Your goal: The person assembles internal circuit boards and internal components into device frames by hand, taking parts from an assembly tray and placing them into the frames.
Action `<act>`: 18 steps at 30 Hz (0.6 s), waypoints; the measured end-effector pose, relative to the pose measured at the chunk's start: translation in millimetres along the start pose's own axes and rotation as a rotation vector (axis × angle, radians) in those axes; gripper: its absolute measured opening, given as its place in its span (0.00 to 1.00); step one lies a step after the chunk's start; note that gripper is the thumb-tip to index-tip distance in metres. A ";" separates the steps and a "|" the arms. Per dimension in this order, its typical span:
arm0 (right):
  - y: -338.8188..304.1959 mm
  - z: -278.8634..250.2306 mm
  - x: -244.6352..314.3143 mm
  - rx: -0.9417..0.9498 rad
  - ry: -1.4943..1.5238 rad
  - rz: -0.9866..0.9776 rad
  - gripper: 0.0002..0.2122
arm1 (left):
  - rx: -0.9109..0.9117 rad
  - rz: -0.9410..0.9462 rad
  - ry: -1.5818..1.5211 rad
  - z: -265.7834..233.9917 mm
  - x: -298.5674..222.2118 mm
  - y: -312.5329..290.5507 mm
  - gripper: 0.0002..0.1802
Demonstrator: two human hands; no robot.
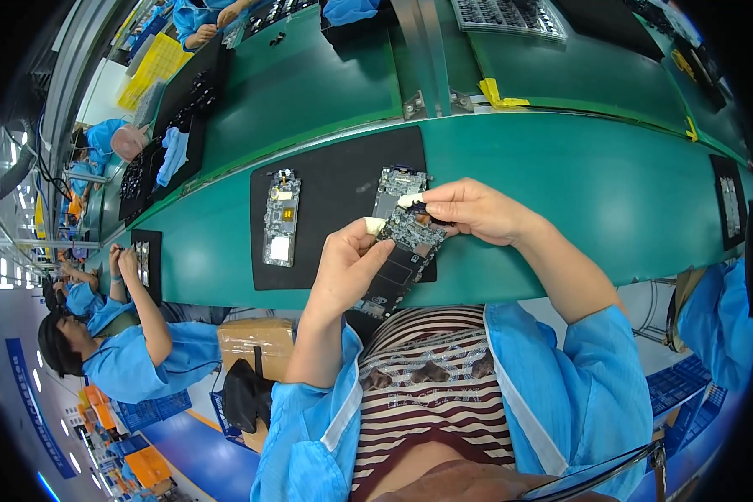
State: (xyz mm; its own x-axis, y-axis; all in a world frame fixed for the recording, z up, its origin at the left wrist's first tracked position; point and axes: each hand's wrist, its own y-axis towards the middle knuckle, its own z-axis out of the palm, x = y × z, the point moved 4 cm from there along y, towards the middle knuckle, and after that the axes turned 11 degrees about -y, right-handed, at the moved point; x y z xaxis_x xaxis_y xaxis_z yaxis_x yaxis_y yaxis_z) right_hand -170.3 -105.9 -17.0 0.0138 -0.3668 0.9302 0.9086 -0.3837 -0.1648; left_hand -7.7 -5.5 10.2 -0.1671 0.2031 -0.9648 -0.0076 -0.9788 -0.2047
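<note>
From the head view, both hands hold one phone frame up in front of the chest, above the near edge of the green bench. The left hand pinches the frame's left edge between thumb and forefinger, both wearing pale finger cots; its other fingers curl underneath, and how they sit there cannot be told. The right hand comes in from the right, thumb and forefinger pressed together on the top of the frame, where the circuit board is exposed; whether they pinch a small part or just the board edge is too small to tell. The frame tilts, its dark lower end pointing toward the striped shirt. It looks light, thin and stiff, with bare components that are likely fragile and easily marked, so the edges and plain dark lower part seem the safe places to grip, not the populated top. On the black mat behind lie two more frames, one to the left and one just behind the hands. To the left, a co-worker in a blue coat works at another mat.
</note>
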 end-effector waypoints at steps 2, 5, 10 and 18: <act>-0.1 -2.8 -1.9 -0.015 0.005 0.026 0.16 | 0.006 0.021 -0.015 1.7 -0.6 -0.3 0.10; 0.2 -4.2 -2.6 -0.022 0.060 0.053 0.16 | -0.031 0.040 0.035 -0.3 -0.9 -1.2 0.10; 0.8 -3.6 -1.1 -0.005 0.074 0.035 0.17 | -0.141 0.096 0.204 0.7 -4.8 -2.8 0.05; 3.0 -4.5 -2.2 -0.025 0.161 -0.021 0.18 | -0.175 0.146 0.185 0.1 1.3 -0.2 0.03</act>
State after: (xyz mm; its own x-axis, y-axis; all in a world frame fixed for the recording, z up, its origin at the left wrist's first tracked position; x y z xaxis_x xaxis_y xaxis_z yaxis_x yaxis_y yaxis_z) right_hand -169.6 -110.1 -21.0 -0.0741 -0.4888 0.8692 0.8974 -0.4129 -0.1557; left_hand -8.0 -5.1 9.1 0.0290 0.0772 -0.9966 0.1762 -0.9818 -0.0710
